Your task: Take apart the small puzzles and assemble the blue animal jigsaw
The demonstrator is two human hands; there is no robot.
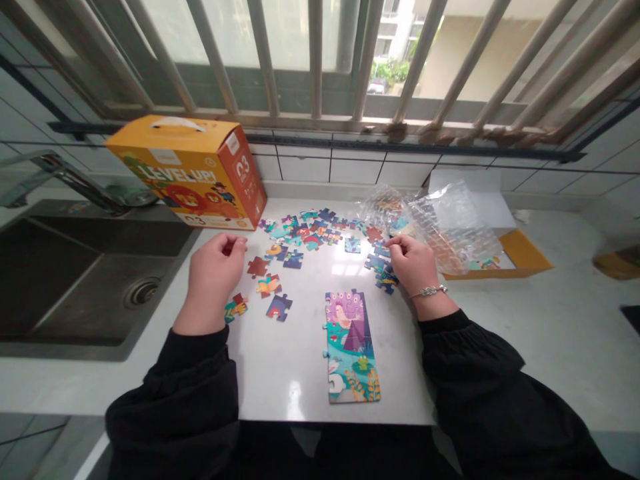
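My left hand point(216, 270) is curled closed over the counter, left of the loose pieces, with nothing showing in its fingers. My right hand point(414, 263) pinches at a blue puzzle piece point(381, 249) on the right edge of the scatter; its fingertips partly cover it. Between my hands, loose puzzle pieces point(313, 232) lie in an arc, with a red-brown piece point(258, 267) and a dark blue piece point(280, 307) nearer me on the left. A joined puzzle section point(353, 347) with a purple tent, a frog and plants lies flat near the counter's front edge.
A yellow puzzle box point(185, 177) stands at the back left, beside the sink point(100, 287) and faucet point(55, 173). Clear plastic wrap point(440, 220) lies over an open yellow box point(525, 257) at the back right. Window bars point(315, 60) rise behind the counter.
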